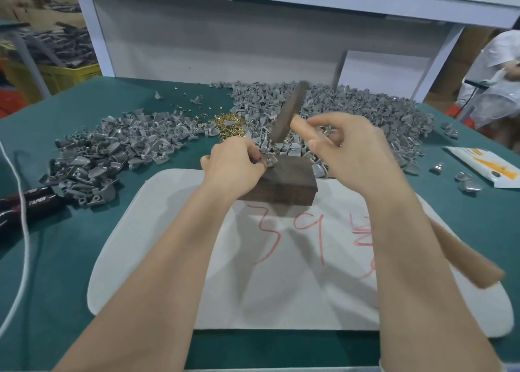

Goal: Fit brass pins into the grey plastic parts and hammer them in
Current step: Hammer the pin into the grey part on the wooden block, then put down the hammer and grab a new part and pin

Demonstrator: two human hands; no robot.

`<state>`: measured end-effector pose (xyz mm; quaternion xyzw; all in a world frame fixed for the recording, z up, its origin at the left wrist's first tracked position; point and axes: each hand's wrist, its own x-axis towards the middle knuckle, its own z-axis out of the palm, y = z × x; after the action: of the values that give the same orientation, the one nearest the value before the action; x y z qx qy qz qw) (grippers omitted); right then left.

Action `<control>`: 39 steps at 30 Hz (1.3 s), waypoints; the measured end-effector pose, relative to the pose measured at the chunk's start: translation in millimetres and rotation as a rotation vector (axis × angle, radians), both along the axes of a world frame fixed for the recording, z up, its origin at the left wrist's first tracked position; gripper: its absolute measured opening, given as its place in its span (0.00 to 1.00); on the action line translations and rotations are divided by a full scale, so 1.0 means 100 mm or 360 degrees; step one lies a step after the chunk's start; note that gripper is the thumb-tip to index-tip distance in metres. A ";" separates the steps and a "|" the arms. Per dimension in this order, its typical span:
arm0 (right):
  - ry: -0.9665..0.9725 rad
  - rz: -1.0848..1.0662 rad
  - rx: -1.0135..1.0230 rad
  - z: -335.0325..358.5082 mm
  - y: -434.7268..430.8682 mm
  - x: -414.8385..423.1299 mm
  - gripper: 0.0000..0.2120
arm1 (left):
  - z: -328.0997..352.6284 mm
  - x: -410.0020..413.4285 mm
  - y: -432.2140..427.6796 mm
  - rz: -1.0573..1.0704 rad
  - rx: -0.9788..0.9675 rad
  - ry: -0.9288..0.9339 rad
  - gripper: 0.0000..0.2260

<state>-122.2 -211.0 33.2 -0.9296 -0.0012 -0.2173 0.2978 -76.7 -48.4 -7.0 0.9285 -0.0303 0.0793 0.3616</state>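
Note:
A dark wooden block (287,183) stands on a white pad (281,301) with red writing. My left hand (233,166) pinches a grey plastic part (268,160) against the block's top left corner. My right hand (346,152) grips a hammer close to its head; the dark, motion-blurred head (289,109) is raised above the part, and the tan wooden handle (467,259) sticks out behind my forearm. A heap of brass pins (228,125) lies behind the block. Whether a pin sits in the held part is hidden by my fingers.
Large piles of grey parts lie at the left (112,149) and the back right (351,104) of the green table. A black tool (28,202) and a white cable (22,231) lie at the left, a white packet (484,166) at the right. Another person (495,76) stands at the far right.

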 end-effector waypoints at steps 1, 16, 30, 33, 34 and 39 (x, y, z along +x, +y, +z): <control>-0.0018 -0.0032 0.0095 -0.01 -0.01 0.03 0.11 | 0.00 0.00 0.00 -0.0003 -0.0015 0.0004 0.03; 0.0462 0.0052 0.0003 -0.12 -0.10 0.08 0.19 | 0.07 -0.01 0.02 -0.0018 -0.0490 -0.0128 0.03; 0.0368 0.0315 0.0001 0.08 0.49 0.57 0.04 | 0.02 0.01 -0.01 0.0091 -0.0690 -0.0222 0.04; 0.0379 0.0270 0.0009 0.09 0.52 0.67 0.04 | 0.01 0.04 0.00 0.0133 -0.0739 -0.0241 0.03; 0.0336 0.0157 -0.0010 0.09 0.51 0.74 0.04 | 0.00 0.05 0.01 0.0148 -0.0734 -0.0243 0.07; 0.0414 -0.0394 -0.0106 0.07 0.42 1.03 0.11 | 0.10 0.02 0.07 0.0356 -0.1161 -0.0304 0.06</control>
<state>-18.9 -168.6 40.3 -0.9522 0.1447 -0.1299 0.2354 -74.5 -41.5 2.5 0.7250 0.0676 0.2099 0.6525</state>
